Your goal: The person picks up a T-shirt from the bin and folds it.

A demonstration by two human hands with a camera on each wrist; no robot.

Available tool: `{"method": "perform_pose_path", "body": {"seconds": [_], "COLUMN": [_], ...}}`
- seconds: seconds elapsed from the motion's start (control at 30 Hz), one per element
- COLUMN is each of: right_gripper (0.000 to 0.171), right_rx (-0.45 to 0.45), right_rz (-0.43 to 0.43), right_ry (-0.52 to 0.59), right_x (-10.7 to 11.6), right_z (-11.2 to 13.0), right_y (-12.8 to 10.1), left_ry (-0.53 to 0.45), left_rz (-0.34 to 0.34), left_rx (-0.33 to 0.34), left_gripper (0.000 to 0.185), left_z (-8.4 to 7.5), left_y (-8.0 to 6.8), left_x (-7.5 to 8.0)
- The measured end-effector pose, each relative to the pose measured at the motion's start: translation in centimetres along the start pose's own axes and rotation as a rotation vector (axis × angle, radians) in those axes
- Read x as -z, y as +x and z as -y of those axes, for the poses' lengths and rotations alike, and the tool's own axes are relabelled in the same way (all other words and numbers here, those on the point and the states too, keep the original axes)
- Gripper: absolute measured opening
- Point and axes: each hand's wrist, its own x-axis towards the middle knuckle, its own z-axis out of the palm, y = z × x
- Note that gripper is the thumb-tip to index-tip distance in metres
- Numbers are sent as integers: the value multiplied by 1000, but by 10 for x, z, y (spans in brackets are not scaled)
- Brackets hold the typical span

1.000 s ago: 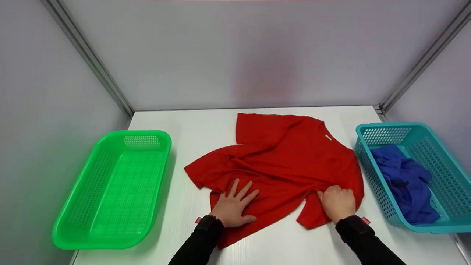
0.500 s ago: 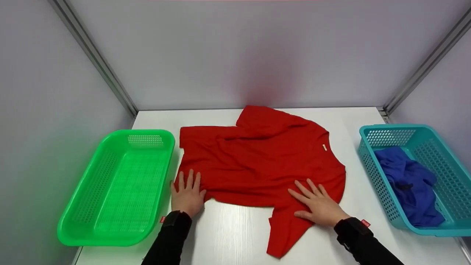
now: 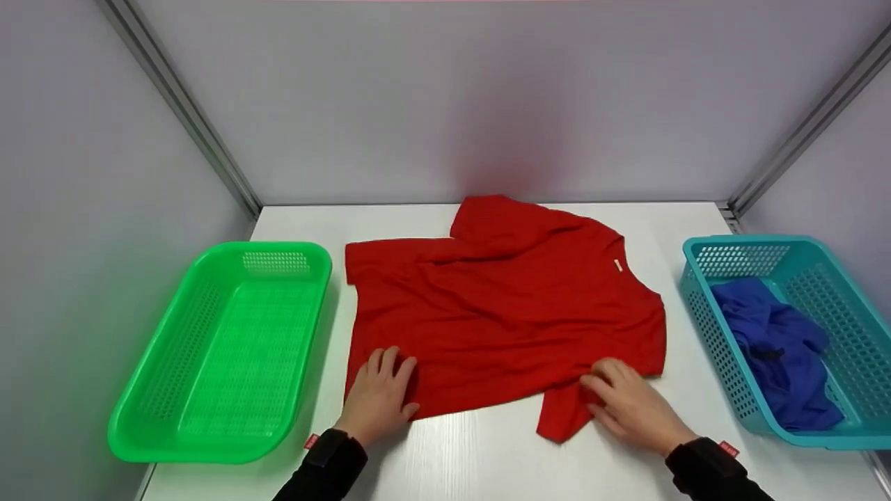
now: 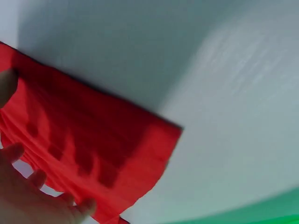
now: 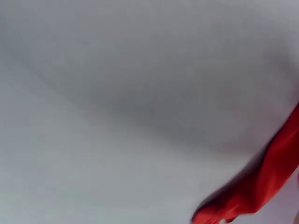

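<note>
A person is smoothing a red T-shirt (image 3: 501,320) out on the white table (image 3: 480,459), between a green basket (image 3: 223,348) and a teal basket (image 3: 786,334) holding blue cloth (image 3: 779,355). The left hand (image 3: 379,396) is pressing flat, fingers spread, on the near hem corner; the right hand (image 3: 630,407) is apparently gathering the near sleeve, though its fingers are partly hidden. The shirt is lying wrinkled, so flattening that sleeve probably comes next.

The red shirt (image 3: 508,313) is soft matt cloth, creased. The table (image 3: 487,459) under it looks smooth matt white. Both baskets, green (image 3: 216,355) and teal (image 3: 703,334), are glossy perforated plastic.
</note>
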Motion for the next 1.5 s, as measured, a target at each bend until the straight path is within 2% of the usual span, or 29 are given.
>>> {"method": "perform_pose_path", "body": {"seconds": [0.07, 0.13, 0.2, 0.3, 0.37, 0.43, 0.57, 0.67, 0.7, 0.77, 0.83, 0.9, 1.0, 1.07, 1.17, 1.27, 1.37, 1.43, 1.5], "right_gripper": [62, 67, 58, 43, 42, 40, 28, 15, 11, 6, 10, 17, 21, 31, 45, 36, 13, 20, 27], "right_rx": [73, 96, 107, 82, 1, -167, -608, -821, -852, -855, -828, -830, -870, -885, -849, -775, -631, -540, -514], "right_rz": [92, 137, 122, 12, -61, -135, -265, -347, -376, -409, -405, -393, -355, -293, -161, -94, -97, -134, -193], "right_ry": [33, 39, 22, 54, 117, 242, 582, 888, 982, 1158, 1254, 1300, 1249, 1160, 1033, 954, 863, 741, 600], "right_x": [-1, -2, -4, -5, -2, 6, 33, 55, 61, 70, 73, 73, 69, 67, 66, 66, 64, 63, 64], "right_z": [10, 18, 22, 22, 21, 19, 14, 9, 7, 7, 7, 10, 14, 16, 19, 22, 21, 19, 15], "right_y": [-6, -9, -10, -9, -12, -16, -19, -16, -14, -10, -7, -4, 1, 3, 4, 4, 2, -1, -5], "left_ry": [-22, -24, 16, 103, 137, 137, 101, 79, 74, 70, 65, 59, 54, 56, 63, 60, 65, 68, 68], "left_rz": [30, 41, 35, 3, -7, -20, -101, -216, -254, -308, -331, -341, -349, -359, -366, -346, -313, -300, -291], "left_rx": [-34, -53, -69, -96, -97, -73, 15, 50, 50, 44, 38, 37, 34, 21, 6, 12, 27, 33, 44], "left_gripper": [61, 49, 36, 24, 25, 27, 33, 38, 40, 42, 44, 45, 45, 46, 45, 46, 47, 47, 48], "left_z": [1, 4, 7, 14, 17, 18, 17, 14, 13, 12, 11, 12, 13, 13, 12, 11, 13, 14, 16], "left_y": [-5, -10, -13, -16, -18, -19, -23, -25, -26, -25, -25, -25, -28, -31, -33, -34, -35, -37, -39], "left_x": [1, 2, 2, 1, 2, 5, 16, 23, 25, 28, 30, 30, 30, 30, 31, 31, 31, 31, 31]}}
